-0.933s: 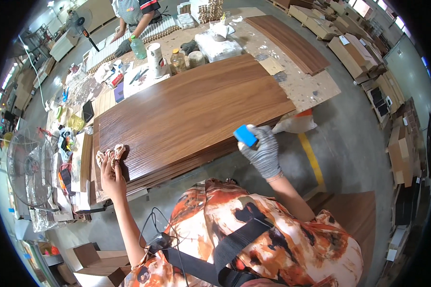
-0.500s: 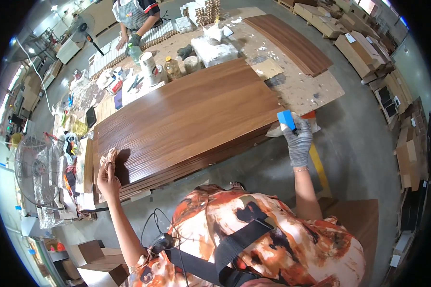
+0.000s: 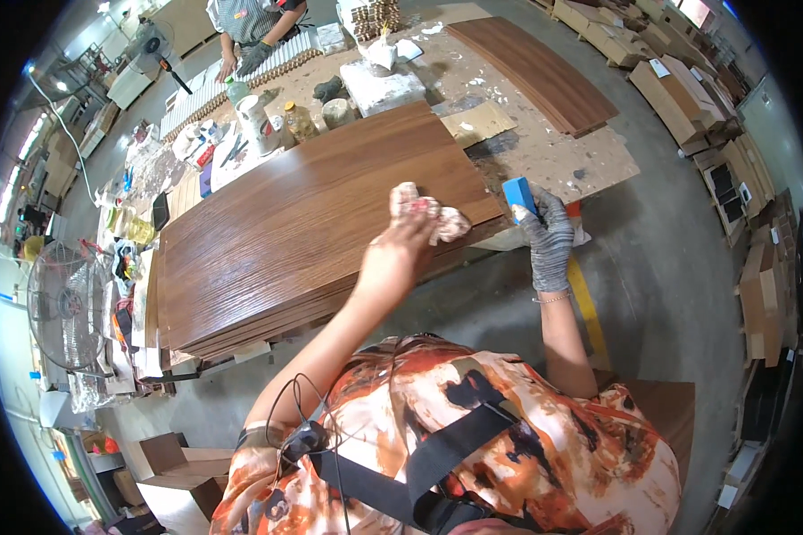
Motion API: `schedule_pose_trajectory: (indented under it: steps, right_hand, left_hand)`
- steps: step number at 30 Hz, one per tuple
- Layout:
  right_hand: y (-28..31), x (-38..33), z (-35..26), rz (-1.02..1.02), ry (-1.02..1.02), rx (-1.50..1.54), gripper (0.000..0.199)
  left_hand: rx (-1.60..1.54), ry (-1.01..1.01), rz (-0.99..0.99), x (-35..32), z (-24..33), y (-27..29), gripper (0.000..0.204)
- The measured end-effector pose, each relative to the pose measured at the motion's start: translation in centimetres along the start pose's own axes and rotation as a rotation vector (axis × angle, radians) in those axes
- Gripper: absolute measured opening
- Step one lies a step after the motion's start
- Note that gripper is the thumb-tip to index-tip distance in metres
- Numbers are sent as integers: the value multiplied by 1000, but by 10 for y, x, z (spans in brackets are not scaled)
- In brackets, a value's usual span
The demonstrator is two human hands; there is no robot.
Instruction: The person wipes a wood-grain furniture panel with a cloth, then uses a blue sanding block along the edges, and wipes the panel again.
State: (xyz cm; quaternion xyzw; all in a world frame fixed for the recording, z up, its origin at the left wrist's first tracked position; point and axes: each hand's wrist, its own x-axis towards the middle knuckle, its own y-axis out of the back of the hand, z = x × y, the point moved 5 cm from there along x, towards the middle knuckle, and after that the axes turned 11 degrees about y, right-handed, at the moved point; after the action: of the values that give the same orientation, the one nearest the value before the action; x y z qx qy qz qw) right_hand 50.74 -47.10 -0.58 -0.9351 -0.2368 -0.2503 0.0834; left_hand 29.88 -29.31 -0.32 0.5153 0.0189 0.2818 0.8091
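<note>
A large dark brown wood panel (image 3: 312, 223) lies on top of a stack of similar panels on the workbench. My left hand (image 3: 401, 241), bare, presses a crumpled pinkish rag (image 3: 424, 209) onto the panel near its right front corner. My right hand (image 3: 546, 230), in a grey knit glove, holds a small blue block (image 3: 518, 195) just past the panel's right edge.
Bottles, jars and cans (image 3: 268, 120) crowd the bench behind the panel. Another person in a striped apron (image 3: 254, 22) works at the far side. More wood panels (image 3: 535, 71) lie at the back right, a fan (image 3: 67, 303) stands at the left, a yellow floor line (image 3: 587, 308) runs below.
My left hand has swept with the rag from the panel's left front corner across to its right front corner. My right hand with the blue block stayed by the right edge.
</note>
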Motion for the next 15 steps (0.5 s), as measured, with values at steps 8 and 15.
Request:
schedule_pose_trajectory:
  steps: [8,15]
  right_hand:
    - [21,2,15,-25,69,71,47]
    - [20,11,31,-48,22,39,46]
  left_hand:
    - [93,-236,125,29,70,-49,48]
    - [88,0,55,-38,16,13,56]
